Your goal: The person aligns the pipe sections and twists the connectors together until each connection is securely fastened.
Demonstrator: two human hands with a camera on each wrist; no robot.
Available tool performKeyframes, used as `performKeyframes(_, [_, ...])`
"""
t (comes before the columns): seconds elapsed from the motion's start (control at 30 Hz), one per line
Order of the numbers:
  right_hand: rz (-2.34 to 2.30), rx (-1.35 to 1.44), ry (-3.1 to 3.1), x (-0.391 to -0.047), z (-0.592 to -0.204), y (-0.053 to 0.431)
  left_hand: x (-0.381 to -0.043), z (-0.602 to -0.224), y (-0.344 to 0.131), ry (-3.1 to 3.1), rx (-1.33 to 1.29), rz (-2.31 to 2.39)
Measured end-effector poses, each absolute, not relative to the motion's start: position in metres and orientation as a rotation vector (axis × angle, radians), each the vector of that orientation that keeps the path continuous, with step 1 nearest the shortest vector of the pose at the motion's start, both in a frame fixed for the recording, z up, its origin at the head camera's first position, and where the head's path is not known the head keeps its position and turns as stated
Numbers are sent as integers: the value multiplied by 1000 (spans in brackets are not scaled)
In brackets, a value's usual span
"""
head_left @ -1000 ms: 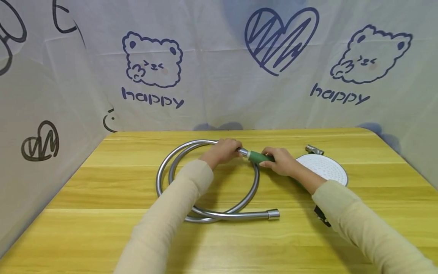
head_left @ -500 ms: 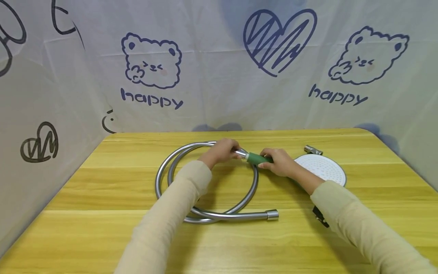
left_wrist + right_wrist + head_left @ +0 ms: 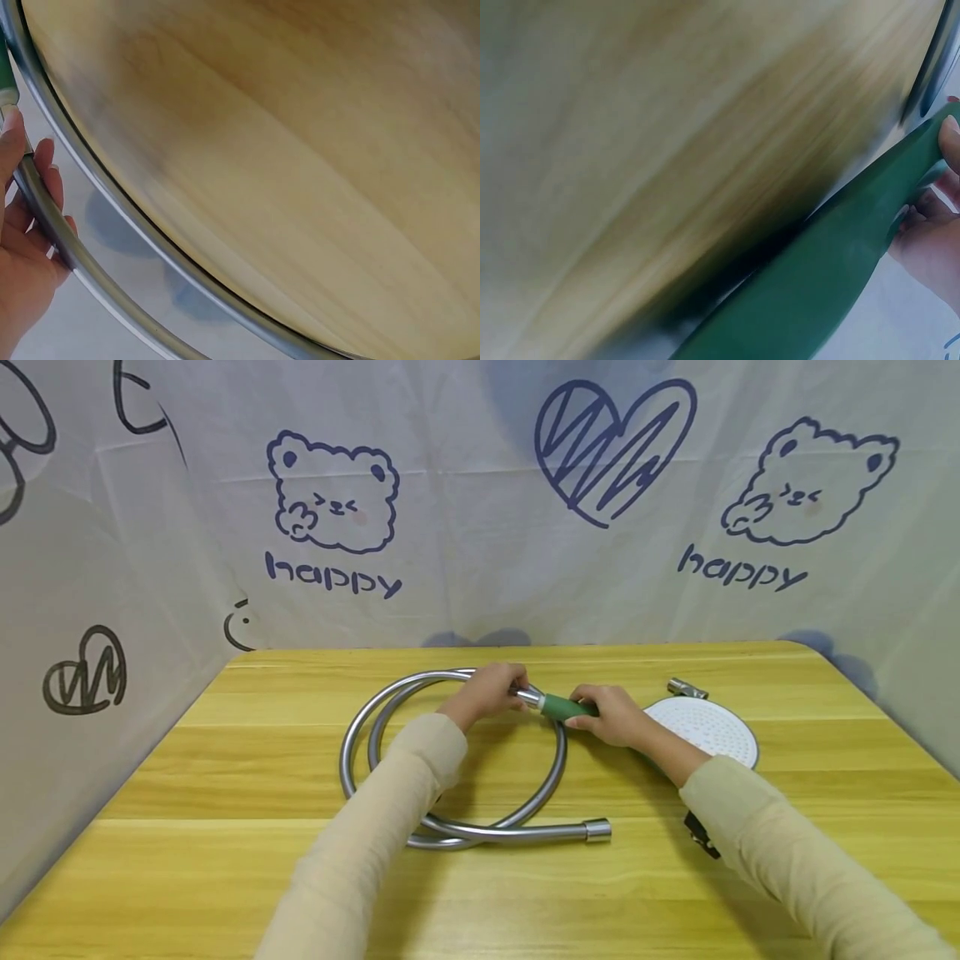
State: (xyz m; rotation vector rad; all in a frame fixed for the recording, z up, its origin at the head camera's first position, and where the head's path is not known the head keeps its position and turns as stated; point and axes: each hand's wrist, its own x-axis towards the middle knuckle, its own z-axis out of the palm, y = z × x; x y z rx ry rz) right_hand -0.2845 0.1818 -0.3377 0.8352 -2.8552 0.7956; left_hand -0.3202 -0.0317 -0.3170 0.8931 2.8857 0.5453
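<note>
A coiled silver shower hose (image 3: 558, 768) lies on the wooden table. My left hand (image 3: 495, 689) grips its far end at the metal connector (image 3: 529, 696), which meets the handle end of a green shower head (image 3: 566, 707). Around that green handle my right hand (image 3: 615, 714) is curled, thumb on the near side. The white round spray face (image 3: 705, 727) shows past my right wrist, partly hidden by the forearm. In the left wrist view, the fingers of the left hand (image 3: 30, 225) wrap the hose just below the connector. The right wrist view shows the green handle (image 3: 817, 247) running into the right hand (image 3: 934, 232).
The hose's free end, with a metal nut (image 3: 597, 830), points right near the table's middle. A small metal fitting (image 3: 687, 688) lies behind the spray face. Beside the right sleeve is a black piece (image 3: 702, 835), partly covered. A white cloth (image 3: 465, 568) with drawings hangs behind the table (image 3: 225, 877).
Both hands keep their grips on the hose end and the handle. The left hand has shifted only slightly at the connector; the joined ends stay in place.
</note>
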Motion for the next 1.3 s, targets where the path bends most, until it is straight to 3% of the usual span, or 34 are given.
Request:
performKeyframes(0.57, [786,831,-2879,-284,-338,182,-326,-319,-36,2809,1051,627])
performKeyframes(1.3, [803,822,-2889,-287,-338,181,-317,-314,-28,2885,854,530])
